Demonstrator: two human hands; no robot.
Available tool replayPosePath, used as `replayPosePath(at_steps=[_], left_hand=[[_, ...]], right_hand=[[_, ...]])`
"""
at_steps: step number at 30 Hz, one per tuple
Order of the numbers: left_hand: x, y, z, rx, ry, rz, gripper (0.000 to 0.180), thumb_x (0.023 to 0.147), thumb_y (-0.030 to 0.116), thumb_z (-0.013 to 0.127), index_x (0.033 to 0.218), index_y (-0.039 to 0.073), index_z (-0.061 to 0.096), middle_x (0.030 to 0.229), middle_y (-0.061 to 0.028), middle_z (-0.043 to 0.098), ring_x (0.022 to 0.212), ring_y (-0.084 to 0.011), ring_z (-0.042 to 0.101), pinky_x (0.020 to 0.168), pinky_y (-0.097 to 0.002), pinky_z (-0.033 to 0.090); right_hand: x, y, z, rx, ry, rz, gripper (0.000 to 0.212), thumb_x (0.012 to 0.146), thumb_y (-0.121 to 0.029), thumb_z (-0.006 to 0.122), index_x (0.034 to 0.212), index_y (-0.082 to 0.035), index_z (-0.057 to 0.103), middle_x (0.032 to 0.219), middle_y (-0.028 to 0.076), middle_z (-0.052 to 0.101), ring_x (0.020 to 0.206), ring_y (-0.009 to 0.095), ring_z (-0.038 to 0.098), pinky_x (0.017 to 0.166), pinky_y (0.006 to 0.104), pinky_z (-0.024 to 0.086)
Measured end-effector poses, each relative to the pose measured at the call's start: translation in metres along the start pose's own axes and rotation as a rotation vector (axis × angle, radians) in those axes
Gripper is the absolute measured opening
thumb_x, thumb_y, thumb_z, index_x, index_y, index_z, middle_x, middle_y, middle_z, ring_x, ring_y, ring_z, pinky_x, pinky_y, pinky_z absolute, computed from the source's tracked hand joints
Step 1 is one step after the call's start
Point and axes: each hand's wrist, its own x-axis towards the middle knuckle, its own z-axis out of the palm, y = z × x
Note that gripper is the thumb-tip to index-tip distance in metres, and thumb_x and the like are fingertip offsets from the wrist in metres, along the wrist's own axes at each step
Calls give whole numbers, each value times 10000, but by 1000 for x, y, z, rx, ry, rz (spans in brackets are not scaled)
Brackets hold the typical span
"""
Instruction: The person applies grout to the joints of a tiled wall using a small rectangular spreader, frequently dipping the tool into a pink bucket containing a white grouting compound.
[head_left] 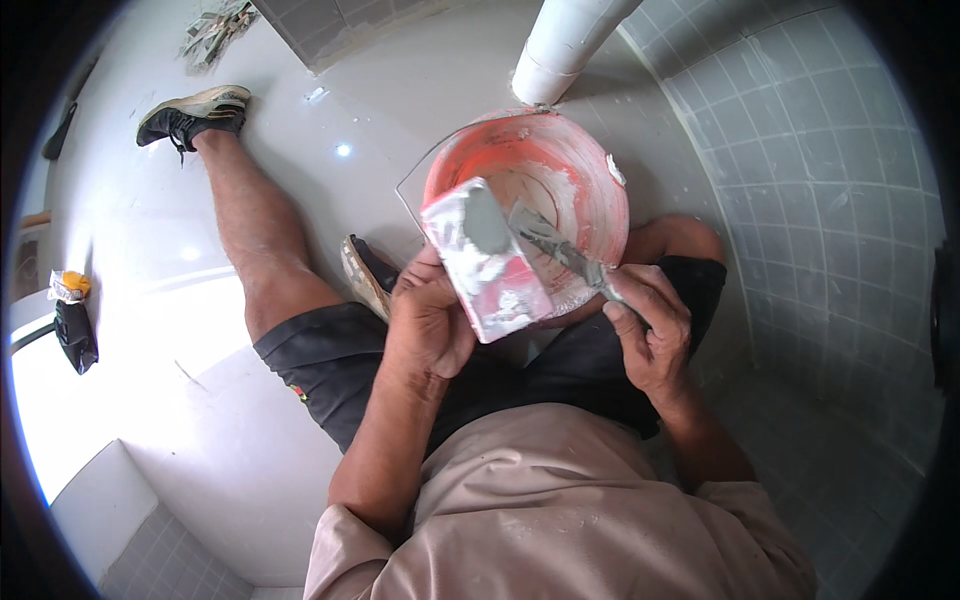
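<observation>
My left hand (428, 322) is closed on a rectangular pink-and-white grout float (512, 283), its face tilted up and smeared with white and grey paste. My right hand (655, 330) grips a putty knife (560, 247) by its handle. The knife's paste-coated blade points up and left, close beside the float; whether they touch I cannot tell. Both tools are above a red bucket (600, 178) streaked with pale residue inside. Its bottom is partly hidden by the float and the knife.
A white pipe (560, 50) rises just beyond the bucket. The bucket's wire handle (405, 196) leans out to the left. Grey tiled wall (800, 150) stands on the right. Debris (215, 35) lies at the far left, and a black pouch (75, 335) with a yellow-topped packet (70, 286) is nearer.
</observation>
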Motion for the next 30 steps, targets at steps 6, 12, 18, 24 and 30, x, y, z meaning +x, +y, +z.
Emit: replayPosePath(at_steps=[6,12,18,24,30], left_hand=[[1,24,3,106,-47,102,378,875,-59,598,1251,-68,567,1150,-157,674,1021,-249,680,931,-396,549],[0,12,-1,213,-6,114,381,880,-40,629,1254,-66,567,1143,-143,679,1015,-232,678,917,-376,547],[1,-7,14,321,-7,137,359,896,-9,655,1244,-59,582,1149,-137,677,1031,-210,665,929,-338,532],[-2,-18,18,418,1,187,332,909,-18,635,1235,-57,589,1129,-143,677,1002,-198,664,896,-326,537],[-4,-18,20,410,26,156,301,919,-17,616,1217,-58,592,1114,-140,676,963,-199,666,860,-326,544]], right_hand=[[9,-1,0,-209,-62,196,301,839,-4,631,1139,6,654,902,190,638,835,352,642,734,409,518],[61,-37,4,-223,-15,-111,359,771,-9,697,1128,-39,680,984,95,602,866,289,553,783,413,456],[65,-48,26,-94,28,-57,257,791,-48,714,1039,9,682,928,114,613,869,298,573,770,410,468],[57,-47,37,-98,112,53,182,768,-108,728,905,-3,670,879,114,622,862,316,595,752,417,498],[48,-48,33,-103,34,24,152,732,-44,734,874,-20,685,860,116,618,828,288,608,746,396,506]])
